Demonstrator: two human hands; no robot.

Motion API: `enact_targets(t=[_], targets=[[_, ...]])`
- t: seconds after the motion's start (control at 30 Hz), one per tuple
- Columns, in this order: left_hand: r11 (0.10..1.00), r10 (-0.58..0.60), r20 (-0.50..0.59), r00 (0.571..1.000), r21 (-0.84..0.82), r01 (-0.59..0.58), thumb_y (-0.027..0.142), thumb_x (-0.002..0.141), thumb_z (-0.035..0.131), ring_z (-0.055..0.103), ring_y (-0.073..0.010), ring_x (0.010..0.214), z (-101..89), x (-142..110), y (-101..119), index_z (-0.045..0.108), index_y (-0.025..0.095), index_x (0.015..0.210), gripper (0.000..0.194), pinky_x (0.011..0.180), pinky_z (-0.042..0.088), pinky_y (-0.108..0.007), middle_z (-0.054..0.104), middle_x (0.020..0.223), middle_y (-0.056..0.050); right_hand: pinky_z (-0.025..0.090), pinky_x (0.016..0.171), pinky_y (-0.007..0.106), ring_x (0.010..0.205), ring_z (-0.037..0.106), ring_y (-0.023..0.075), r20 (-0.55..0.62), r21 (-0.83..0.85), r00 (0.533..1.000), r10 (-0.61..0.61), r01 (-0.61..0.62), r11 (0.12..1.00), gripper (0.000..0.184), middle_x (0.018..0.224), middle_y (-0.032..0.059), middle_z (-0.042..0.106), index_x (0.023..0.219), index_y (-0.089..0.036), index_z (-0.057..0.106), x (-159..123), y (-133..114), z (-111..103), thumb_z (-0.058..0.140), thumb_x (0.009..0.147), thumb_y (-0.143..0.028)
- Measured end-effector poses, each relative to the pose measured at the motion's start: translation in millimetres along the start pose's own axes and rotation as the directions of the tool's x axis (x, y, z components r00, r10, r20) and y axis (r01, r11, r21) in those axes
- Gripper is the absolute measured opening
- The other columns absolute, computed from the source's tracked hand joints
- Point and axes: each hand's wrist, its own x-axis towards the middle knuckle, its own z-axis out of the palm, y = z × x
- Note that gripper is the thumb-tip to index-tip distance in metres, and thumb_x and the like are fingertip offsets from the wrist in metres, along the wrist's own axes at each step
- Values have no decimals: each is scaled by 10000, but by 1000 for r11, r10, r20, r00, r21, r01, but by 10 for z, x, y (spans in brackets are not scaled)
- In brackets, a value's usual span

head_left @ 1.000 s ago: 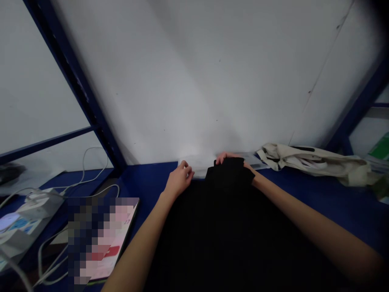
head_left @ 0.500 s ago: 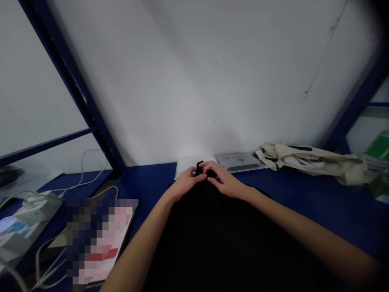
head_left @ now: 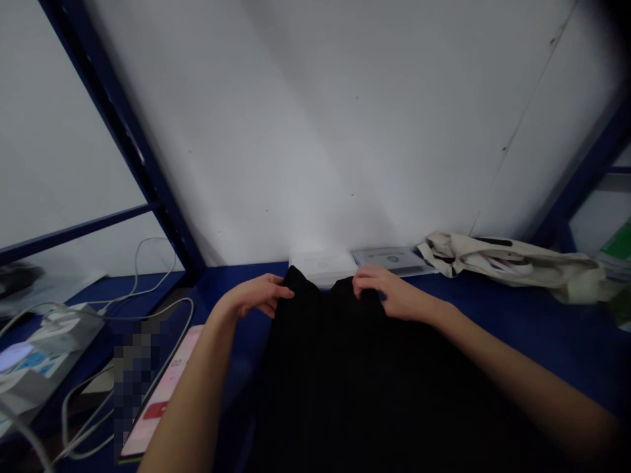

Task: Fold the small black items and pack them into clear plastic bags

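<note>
A black cloth (head_left: 355, 387) lies spread over the blue table (head_left: 517, 328) and runs from its back toward me. My left hand (head_left: 256, 299) is closed on the cloth's far left corner. My right hand (head_left: 389, 292) pinches the far edge a little right of the middle. Both hands sit close to the white wall, with the cloth's top edge stretched between them.
A white paper (head_left: 323, 265) and a grey booklet (head_left: 392, 258) lie against the wall behind the cloth. A cream fabric bag (head_left: 513, 264) lies at the back right. On the left are a phone (head_left: 158, 401), white cables (head_left: 123, 299) and a dark blue frame post (head_left: 128, 144).
My hands were together at the middle of the cloth's far edge half a second ago. They have moved apart, the left one going left, and the far edge now lies spread out.
</note>
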Motion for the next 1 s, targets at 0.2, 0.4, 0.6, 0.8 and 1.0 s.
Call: enact_targets(t=[0.2, 0.4, 0.6, 0.8, 1.0], targets=[[910, -268, 104, 958, 354, 216, 274, 659, 564, 614, -178, 554, 1, 76, -123, 611, 113, 675, 168, 574, 463, -265, 624, 517, -48, 370, 849, 330, 928, 508, 167, 295, 65, 952, 74, -98, 993, 441, 948, 8, 583, 876, -233, 612, -124, 12, 17, 413, 594, 42], [844, -334, 77, 939, 468, 261, 244, 681, 521, 611, -182, 533, 72, 172, -129, 562, 139, 491, 221, 597, 482, -277, 581, 423, -58, 427, 733, 274, 794, 544, 141, 173, 91, 981, 91, -107, 990, 546, 1129, 43, 549, 1189, -252, 485, 57, -154, -41, 448, 687, -40], [842, -340, 23, 940, 453, 293, 218, 672, 520, 639, -201, 560, 97, 192, -153, 576, 138, 551, 156, 577, 492, -270, 615, 474, -75, 412, 748, 287, 836, 543, 154, 253, 23, 965, -65, 61, 998, 354, 1092, 35, 556, 1007, -234, 583, 228, -275, 382, 478, 705, -81], [851, -325, -22, 946, 430, 302, 205, 672, 503, 638, -205, 552, 15, 185, -202, 578, 138, 623, 112, 554, 491, -268, 614, 481, -73, 412, 717, 268, 777, 525, 134, 63, 140, 998, -26, 17, 990, 327, 903, 18, 552, 880, -208, 538, 33, -163, 65, 425, 653, -2], [835, -331, -105, 938, 432, 343, 205, 674, 504, 625, -210, 539, -72, 167, -251, 577, 144, 674, 96, 518, 473, -261, 571, 434, -52, 418, 794, 331, 835, 546, 181, 24, 254, 978, 207, -206, 945, 208, 854, 20, 613, 740, -209, 563, -584, 258, -357, 433, 662, -67]])
